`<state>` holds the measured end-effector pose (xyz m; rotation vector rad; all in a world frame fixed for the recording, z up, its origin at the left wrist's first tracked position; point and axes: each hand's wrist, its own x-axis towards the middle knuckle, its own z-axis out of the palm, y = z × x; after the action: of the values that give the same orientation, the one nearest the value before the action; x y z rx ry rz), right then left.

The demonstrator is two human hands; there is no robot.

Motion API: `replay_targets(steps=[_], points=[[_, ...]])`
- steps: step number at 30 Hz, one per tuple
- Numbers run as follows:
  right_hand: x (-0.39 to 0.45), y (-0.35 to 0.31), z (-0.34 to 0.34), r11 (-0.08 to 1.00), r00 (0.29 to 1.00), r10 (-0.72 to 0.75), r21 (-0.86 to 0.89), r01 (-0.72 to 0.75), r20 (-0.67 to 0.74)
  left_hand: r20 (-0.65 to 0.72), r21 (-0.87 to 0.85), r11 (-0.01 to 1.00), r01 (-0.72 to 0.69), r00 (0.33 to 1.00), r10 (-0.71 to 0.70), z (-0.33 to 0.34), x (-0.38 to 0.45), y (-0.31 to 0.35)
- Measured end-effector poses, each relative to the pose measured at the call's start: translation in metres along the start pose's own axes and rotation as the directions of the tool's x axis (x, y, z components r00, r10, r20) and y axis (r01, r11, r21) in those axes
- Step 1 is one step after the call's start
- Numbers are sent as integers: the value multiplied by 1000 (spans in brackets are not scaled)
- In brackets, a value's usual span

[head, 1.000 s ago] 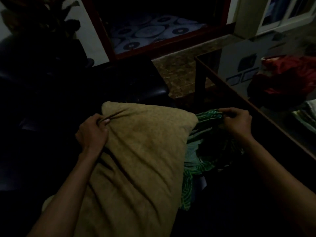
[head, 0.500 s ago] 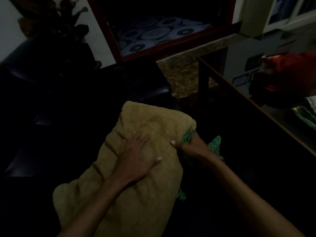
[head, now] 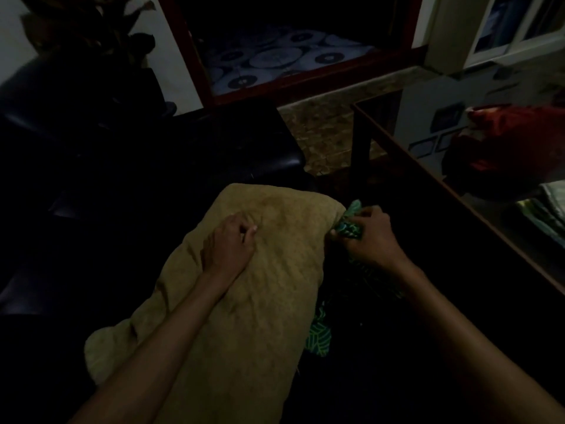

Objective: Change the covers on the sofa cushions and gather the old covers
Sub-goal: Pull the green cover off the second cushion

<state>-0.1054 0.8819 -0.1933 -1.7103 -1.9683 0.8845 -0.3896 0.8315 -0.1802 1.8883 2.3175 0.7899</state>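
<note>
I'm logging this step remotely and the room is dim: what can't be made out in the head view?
- Green leaf-patterned cover: mostly hidden by the tan cushion, the right hand and shadow.
- Left hand: curled fingertips hidden against the cushion; grip on the fabric unclear.
- Black sofa: lost in darkness.
- Red fabric bundle on the glass-topped table: cut off by the right edge, dim.

Nothing readable anywhere here, honestly. No words, brand tags, labels or numbers show up on any of the fabric or furniture, and it's all really dim. The green leaf-print cloth cover [head: 348, 229] gripped in the right hand [head: 371, 240] only carries a pattern, no lettering.
</note>
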Motion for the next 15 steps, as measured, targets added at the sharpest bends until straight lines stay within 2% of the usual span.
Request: replay_targets(steps=[3, 5, 6, 8, 11, 15], points=[[-4, -3, 30, 993, 995, -39, 116, 28, 92, 95, -90, 994, -55, 993, 64, 2, -36, 23], [-9, -1, 47, 977, 994, -46, 213, 24, 102, 214, 58, 992, -108, 972, 93, 11, -65, 37], [-12, 0, 52, 973, 995, -57, 229, 36, 85, 229, 147, 979, -143, 968, 107, 18, -77, 40], [-16, -1, 53, 976, 995, -77, 210, 61, 67, 215, 213, 964, -157, 970, 111, 29, -85, 37], [-18, 3, 52, 990, 991, -112, 91, 105, 71, 187, 193, 974, -119, 979, 82, 37, -64, 27], [-18, 8, 63, 957, 979, -97, -253, 141, 179, 162, 212, 977, 1, 986, -36, 39, -16, 10]])
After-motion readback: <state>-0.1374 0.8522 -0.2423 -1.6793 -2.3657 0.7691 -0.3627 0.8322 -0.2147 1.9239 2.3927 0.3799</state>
